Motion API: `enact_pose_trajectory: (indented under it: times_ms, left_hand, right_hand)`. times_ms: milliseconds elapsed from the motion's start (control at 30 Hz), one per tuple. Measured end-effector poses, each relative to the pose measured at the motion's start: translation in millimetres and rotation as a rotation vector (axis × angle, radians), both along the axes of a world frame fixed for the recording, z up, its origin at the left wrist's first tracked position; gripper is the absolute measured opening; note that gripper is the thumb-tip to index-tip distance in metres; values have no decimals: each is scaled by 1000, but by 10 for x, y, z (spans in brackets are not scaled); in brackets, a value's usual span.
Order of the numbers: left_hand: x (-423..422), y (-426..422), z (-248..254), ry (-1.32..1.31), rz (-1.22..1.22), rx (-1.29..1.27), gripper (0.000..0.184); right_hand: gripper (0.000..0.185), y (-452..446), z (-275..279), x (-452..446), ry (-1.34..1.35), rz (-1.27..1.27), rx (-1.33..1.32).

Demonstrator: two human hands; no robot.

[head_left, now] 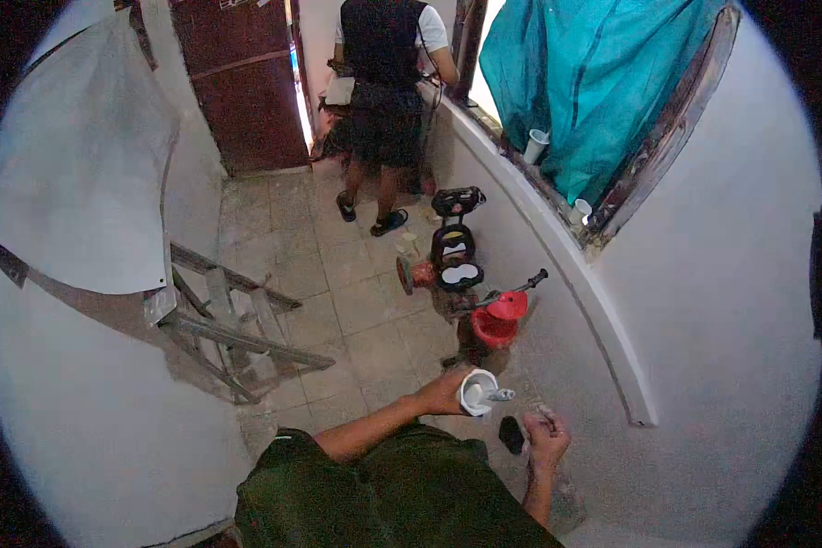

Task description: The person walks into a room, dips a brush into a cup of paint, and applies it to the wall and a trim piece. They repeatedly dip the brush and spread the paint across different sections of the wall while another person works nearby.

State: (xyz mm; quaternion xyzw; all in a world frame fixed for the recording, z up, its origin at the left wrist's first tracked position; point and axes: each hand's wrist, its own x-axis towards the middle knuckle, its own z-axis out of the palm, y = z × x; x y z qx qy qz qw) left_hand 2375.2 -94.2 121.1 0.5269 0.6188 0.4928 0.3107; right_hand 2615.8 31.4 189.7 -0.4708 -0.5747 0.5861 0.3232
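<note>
My left hand (442, 393) is wrapped round a white cup (478, 393), whose open top faces me. Inside the cup is something whitish, and a small tool with a pale, smeared end (501, 395) sticks out over its right rim. To the right of the cup, my right hand (546, 433) is held near the wall with its fingers bent together; whatever is between them, if anything, is too small to make out. A dark shape (512, 435) shows between the cup and my right hand.
A person (384, 91) stands facing away near the brown door (242, 91). A ladder (233, 329) is at left. Ride-on toys (457, 247) and a red bucket (495, 327) are by the right wall. Cups (536, 146) stand on the window ledge beside teal cloth (594, 73).
</note>
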Motion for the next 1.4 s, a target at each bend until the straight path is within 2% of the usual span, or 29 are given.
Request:
enact_pose_trajectory:
  times_ms: [33, 100, 133, 200, 300, 400, 533, 600, 633, 700, 733, 767, 833, 900, 933, 1000, 1067, 1167, 1367, 1400]
  left_hand:
    - [-2, -15, 64, -1, 0, 0, 79]
    - [3, -22, 134, -67, -16, -15, 78]
    - [6, -10, 82, -69, -17, -13, 78]
    - [6, 17, -69, -65, -4, -50, 76]
    - [14, -10, 121, -43, -4, -62, 74]
    - [8, 52, -113, -21, -18, -38, 75]
    - [-34, -5, 235, -69, -64, -132, 81]
    - [-54, -12, 224, 23, -61, -154, 84]
    - [-65, 64, -101, 57, -49, -101, 83]
    - [-90, 110, -66, 67, -59, -218, 84]
    - [-119, 178, -68, 50, -73, -107, 87]
    - [-161, 244, -260, 77, -110, -50, 87]
    - [-144, 297, -121, 68, -55, -79, 83]
    - [-136, 311, -94, 44, -40, 67, 77]
    - [-98, 289, 13, 39, -68, 50, 77]
    - [-81, 253, 286, 169, -63, 168, 73]
    - [-73, 273, 330, 192, -76, 208, 71]
    - [-79, 303, 361, 70, -116, 117, 72]
    - [31, 295, 337, 83, -94, 117, 75]
    - [31, 298, 331, 72, -96, 137, 75]
  right_hand:
    - [36, -9, 26, 23, -1, 0, 0]
    - [22, -6, 55, 81, -185, 48, -39]
    - [22, 46, -104, 131, -187, 47, -38]
    - [20, 195, -594, 227, 29, 19, 42]
    - [23, 291, -829, 273, 90, 25, 160]
    - [19, 131, -477, 156, 118, 89, 4]
    - [24, 2, -172, 13, 1, 152, 8]
    - [33, -88, -62, -34, -55, 253, -20]
    - [38, -93, -202, -84, -73, 283, 47]
    - [48, -101, -342, -115, -186, 341, 179]
    - [52, -102, -298, -217, -279, 380, 239]
    - [57, -145, 221, -351, -390, 483, 224]
    - [52, -211, 268, -424, -495, 410, 456]
    - [43, -325, 681, -544, -479, 394, 378]
    - [43, -333, 635, -538, -484, 371, 354]
    - [36, -379, 600, -555, -330, 356, 651]
    - [31, -414, 657, -545, -318, 333, 638]
    - [29, -464, 734, -521, -334, 236, 631]
    - [31, -537, 910, -210, -318, 124, 437]
    - [30, -536, 822, -203, -201, 81, 359]
